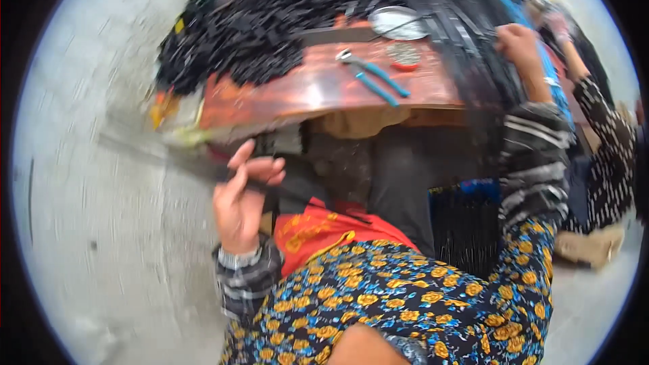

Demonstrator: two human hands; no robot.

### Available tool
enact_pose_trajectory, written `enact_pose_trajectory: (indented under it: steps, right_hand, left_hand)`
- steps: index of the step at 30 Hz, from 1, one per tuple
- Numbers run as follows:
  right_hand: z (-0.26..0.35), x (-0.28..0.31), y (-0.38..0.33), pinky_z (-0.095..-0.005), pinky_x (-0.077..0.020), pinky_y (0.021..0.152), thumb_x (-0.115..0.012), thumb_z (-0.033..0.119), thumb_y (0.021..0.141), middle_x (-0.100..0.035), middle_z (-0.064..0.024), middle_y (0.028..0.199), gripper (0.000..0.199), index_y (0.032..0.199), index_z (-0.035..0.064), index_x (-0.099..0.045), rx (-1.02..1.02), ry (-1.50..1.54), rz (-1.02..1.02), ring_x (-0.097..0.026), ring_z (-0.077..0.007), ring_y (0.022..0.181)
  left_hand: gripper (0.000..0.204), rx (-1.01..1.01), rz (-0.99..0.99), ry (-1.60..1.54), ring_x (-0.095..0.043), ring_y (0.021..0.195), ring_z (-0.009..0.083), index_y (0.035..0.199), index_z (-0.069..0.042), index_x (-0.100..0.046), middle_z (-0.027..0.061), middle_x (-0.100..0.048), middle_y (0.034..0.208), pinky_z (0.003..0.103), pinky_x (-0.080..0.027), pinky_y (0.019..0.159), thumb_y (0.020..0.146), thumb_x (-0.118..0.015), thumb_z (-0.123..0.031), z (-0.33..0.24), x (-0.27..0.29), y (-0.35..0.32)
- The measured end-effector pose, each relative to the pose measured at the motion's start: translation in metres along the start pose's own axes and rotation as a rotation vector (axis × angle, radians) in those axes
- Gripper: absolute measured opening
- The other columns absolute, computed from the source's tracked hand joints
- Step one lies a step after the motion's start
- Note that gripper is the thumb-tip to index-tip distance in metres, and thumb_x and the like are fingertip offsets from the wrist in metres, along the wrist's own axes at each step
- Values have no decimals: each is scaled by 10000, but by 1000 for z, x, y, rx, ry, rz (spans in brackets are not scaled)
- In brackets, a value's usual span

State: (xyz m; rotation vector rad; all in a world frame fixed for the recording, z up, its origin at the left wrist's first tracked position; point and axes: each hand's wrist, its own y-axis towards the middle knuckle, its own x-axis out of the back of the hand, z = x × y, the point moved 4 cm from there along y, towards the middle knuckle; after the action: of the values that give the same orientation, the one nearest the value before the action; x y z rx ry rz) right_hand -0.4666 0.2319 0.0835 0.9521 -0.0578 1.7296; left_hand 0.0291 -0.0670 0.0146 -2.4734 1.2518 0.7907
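My left hand (240, 206) is over the floor left of my lap, its fingers loosely curled around a long thin dark strip (318, 204). Blurred by motion, that strip stretches out past the hand on the left and slants down over my lap on the right. My right hand (520, 54) is closed at the right end of the table, beside a bundle of long flat black strips (466, 40). Whatever it grips is hidden. Blue-handled end-cutting pincers (378, 80) lie on the reddish table (291, 98) between the hands.
A large heap of short black pieces (263, 27) covers the far side. Near the pincers sit a red-rimmed round tin (405, 66) of small bits and a shiny round dish (399, 21). Many thin black pieces (466, 230) stand beside my legs. Another person's patterned sleeve (602, 115) is at right.
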Motion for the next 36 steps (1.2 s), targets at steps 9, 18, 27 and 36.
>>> enact_pose_trajectory:
  steps: [9, 18, 27, 36]
  right_hand:
    - [223, -79, -122, -269, -462, 505, -610, 147, 880, -621, -32, 658, 221, 1030, -10, -649, 513, 426, 302, -573, -93, 562]
    - [267, -150, -221, -439, -498, 568, -633, 210, 873, -614, -197, 660, 195, 866, 15, -631, 645, 473, 805, -615, -381, 611]
    - [127, -208, -12, -464, -533, 671, -622, 129, 737, -676, -195, 803, 126, 793, 53, -706, 378, -368, 377, -673, -365, 784]
    - [91, -225, 41, -446, -572, 672, -642, 94, 718, -693, -216, 847, 152, 831, 24, -716, 560, -660, 325, -701, -353, 791]
  left_hand:
    - [408, -11, 92, -84, -637, 1046, 378, 1331, 41, -450, 218, -665, 1086, 486, -493, 927, 1020, -439, -224, -18, -29, -10]
    - [390, -34, -96, 16, -642, 996, 286, 1336, 15, -454, 172, -658, 1052, 440, -512, 869, 1019, -471, -211, -6, -58, -4]
    - [451, -74, -169, -121, -554, 785, 183, 1435, -69, -380, 56, -607, 897, 391, -478, 761, 1007, -493, -160, -16, 2, -5]
    - [523, -124, -167, -9, -571, 870, 202, 1480, -93, -313, 75, -617, 975, 391, -463, 803, 1004, -500, -205, -28, 57, -15]
